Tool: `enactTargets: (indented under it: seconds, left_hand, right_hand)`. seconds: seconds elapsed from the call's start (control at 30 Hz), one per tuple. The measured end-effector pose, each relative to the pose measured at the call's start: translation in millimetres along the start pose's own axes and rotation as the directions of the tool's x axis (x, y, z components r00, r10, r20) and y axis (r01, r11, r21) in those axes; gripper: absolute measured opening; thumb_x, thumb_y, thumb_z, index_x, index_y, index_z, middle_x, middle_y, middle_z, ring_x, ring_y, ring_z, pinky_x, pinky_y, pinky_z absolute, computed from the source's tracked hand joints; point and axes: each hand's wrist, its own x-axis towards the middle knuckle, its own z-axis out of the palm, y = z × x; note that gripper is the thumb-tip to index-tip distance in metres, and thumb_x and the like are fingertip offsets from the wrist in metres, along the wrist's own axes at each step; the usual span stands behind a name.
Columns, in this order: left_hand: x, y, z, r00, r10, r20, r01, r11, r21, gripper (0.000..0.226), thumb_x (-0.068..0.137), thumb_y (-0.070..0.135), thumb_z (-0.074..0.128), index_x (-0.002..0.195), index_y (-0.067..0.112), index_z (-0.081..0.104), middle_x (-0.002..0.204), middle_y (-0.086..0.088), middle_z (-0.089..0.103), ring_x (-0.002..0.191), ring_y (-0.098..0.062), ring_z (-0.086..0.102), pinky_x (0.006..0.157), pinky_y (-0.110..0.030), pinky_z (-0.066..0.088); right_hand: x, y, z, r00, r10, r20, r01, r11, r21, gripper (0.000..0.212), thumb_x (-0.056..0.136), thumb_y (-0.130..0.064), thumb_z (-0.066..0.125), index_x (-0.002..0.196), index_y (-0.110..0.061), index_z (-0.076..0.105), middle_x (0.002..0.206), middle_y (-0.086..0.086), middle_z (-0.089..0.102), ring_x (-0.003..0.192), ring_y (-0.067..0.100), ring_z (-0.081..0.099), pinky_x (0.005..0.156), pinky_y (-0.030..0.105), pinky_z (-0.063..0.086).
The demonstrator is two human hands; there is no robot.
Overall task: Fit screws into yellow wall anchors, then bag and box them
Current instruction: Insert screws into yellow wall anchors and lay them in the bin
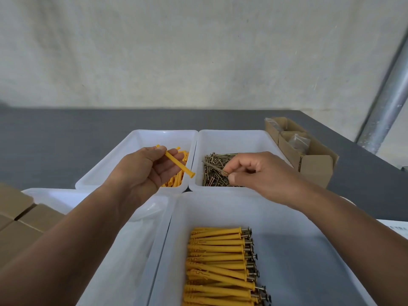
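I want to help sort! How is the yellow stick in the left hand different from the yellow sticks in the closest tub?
The held anchor has no screw in it; the tub anchors show metal screw heads at one end. The held anchor is alone, tilted in the left hand; the tub anchors lie stacked side by side in the near tub. Both are yellow and long with a flared end.

A pale grey, rough wall (198, 51) with small marks fills the back. A dark grey flat table (66, 140) runs up to it, far edge against the wall. Past the table's far right corner, a shiny silver metal pipe (384, 107) goes up. The light is soft and even.
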Motion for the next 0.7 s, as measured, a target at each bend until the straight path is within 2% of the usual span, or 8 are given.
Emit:
enactTargets:
  seconds: [0.13,0.3,0.4,0.53,0.7]
  left_hand:
    - [-0.3,0.0,1.0,0.999,-0.028,-0.045,0.026,0.999,-0.033,0.014,0.1,0.003,0.046,0.106,-0.004,0.057,0.081,-0.017,0.074,0.075,-0.027,0.075,0.052,-0.035,0.059]
    - [-1.0,-1.3,1.5,0.998,-0.043,-0.054,0.041,0.999,-0.03,0.021,0.1,0.003,0.046,0.116,-0.006,0.056,0.086,-0.019,0.074,0.077,-0.028,0.074,0.053,-0.036,0.059]
    - [-2.0,-2.3,2.8,0.998,-0.039,-0.053,0.037,0.999,-0.025,0.02,0.1,0.003,0.046,0.116,-0.006,0.056,0.084,-0.019,0.074,0.076,-0.028,0.075,0.053,-0.036,0.06]
    - [-3.3,-3.4,4.8,0.998,-0.032,-0.048,0.031,0.999,-0.017,0.014,0.1,0.003,0.046,0.108,-0.004,0.056,0.081,-0.018,0.074,0.075,-0.027,0.075,0.056,-0.038,0.061]
    - [-4.1,-4.7,6.8,0.999,-0.028,-0.03,0.028,1.0,-0.005,0.014,0.1,0.003,0.047,0.098,-0.003,0.058,0.082,-0.019,0.074,0.076,-0.028,0.074,0.06,-0.039,0.062]
  right_hand:
    - [-2.5,-3.4,2.3,0.996,0.0,0.094,0.004,0.999,-0.043,0.015,0.089,-0.026,0.068,0.093,-0.04,0.07,0.079,-0.017,0.072,0.086,0.009,0.068,0.088,0.041,0.055]
    - [-2.4,-2.9,5.9,0.993,-0.021,0.12,0.031,0.996,-0.079,0.015,0.089,-0.025,0.067,0.09,-0.039,0.071,0.074,-0.015,0.071,0.081,0.019,0.068,0.078,0.036,0.057]
    - [-1.6,-2.1,7.2,0.993,-0.012,0.119,0.022,0.996,-0.081,0.015,0.09,-0.025,0.067,0.091,-0.039,0.071,0.073,-0.016,0.07,0.078,0.018,0.067,0.073,0.032,0.056]
    - [-1.6,-2.4,7.9,0.992,-0.004,0.124,0.015,0.996,-0.089,0.014,0.091,-0.025,0.065,0.092,-0.037,0.07,0.072,-0.02,0.07,0.074,0.015,0.067,0.073,0.031,0.057]
    - [-2.4,-4.5,8.7,0.993,0.018,0.116,-0.008,0.996,-0.086,0.017,0.091,-0.026,0.065,0.087,-0.042,0.067,0.071,-0.021,0.069,0.06,-0.004,0.061,0.064,0.022,0.053]
